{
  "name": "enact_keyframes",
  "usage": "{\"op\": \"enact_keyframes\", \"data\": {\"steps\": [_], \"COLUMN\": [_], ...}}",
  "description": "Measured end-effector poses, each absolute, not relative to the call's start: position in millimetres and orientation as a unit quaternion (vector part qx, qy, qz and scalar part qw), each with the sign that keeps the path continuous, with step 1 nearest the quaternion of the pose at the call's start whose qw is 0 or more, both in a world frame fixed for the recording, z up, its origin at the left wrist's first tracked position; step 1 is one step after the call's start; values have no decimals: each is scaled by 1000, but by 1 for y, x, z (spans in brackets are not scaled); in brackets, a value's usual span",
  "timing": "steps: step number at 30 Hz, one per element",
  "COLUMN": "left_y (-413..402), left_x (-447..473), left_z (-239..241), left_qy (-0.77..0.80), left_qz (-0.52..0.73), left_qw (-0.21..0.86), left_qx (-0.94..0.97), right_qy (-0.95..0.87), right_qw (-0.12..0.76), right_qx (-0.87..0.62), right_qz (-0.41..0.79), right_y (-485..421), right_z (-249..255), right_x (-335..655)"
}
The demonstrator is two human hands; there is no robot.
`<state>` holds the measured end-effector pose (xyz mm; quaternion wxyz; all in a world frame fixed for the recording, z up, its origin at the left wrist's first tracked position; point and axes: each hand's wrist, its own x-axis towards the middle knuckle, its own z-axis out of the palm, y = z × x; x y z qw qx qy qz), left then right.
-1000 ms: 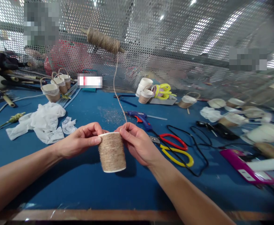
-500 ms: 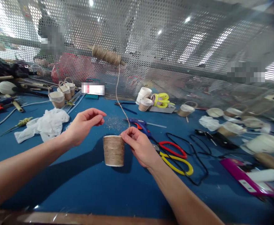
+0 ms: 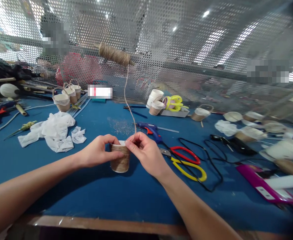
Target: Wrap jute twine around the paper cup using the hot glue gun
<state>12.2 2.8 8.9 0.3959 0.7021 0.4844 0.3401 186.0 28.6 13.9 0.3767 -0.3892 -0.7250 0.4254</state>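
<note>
Before me is a small paper cup (image 3: 120, 164) wrapped in brown twine, its white rim on top. My left hand (image 3: 100, 151) grips the cup's left side, thumb across the front and fingers over the rim. At the rim's right side my right hand (image 3: 145, 150) pinches the twine (image 3: 129, 108) between thumb and fingertips. From there the twine rises to a spool (image 3: 114, 54) hung on the perforated screen. A blue glue gun (image 3: 150, 130) lies just beyond my right hand, and scissors (image 3: 186, 160) with red and yellow handles lie to its right.
White lace fabric (image 3: 53, 130) lies at left, with several small handled baskets (image 3: 61, 102) behind it. White cups (image 3: 155, 98) stand at the back beside yellow-handled scissors (image 3: 174, 102). A black cord (image 3: 215, 173) loops at right near a magenta power strip (image 3: 266, 186).
My left hand has moved right and down from the air onto the cup and closed round it. My right hand still pinches the twine at the rim.
</note>
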Motion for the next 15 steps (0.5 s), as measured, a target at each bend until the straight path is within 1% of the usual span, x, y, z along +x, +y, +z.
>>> {"op": "enact_keyframes", "data": {"steps": [9,15], "left_y": [4,4], "left_x": [10,10], "left_z": [-2,-5], "left_qy": [457,444], "left_qz": [396,409], "left_qw": [475,513], "left_qx": [639,611], "right_qy": [-705,-719], "right_qw": [387,386], "right_qx": [-376,-366], "right_qz": [461,448], "right_y": [32,33], "right_z": [11,10], "right_x": [187,188]}}
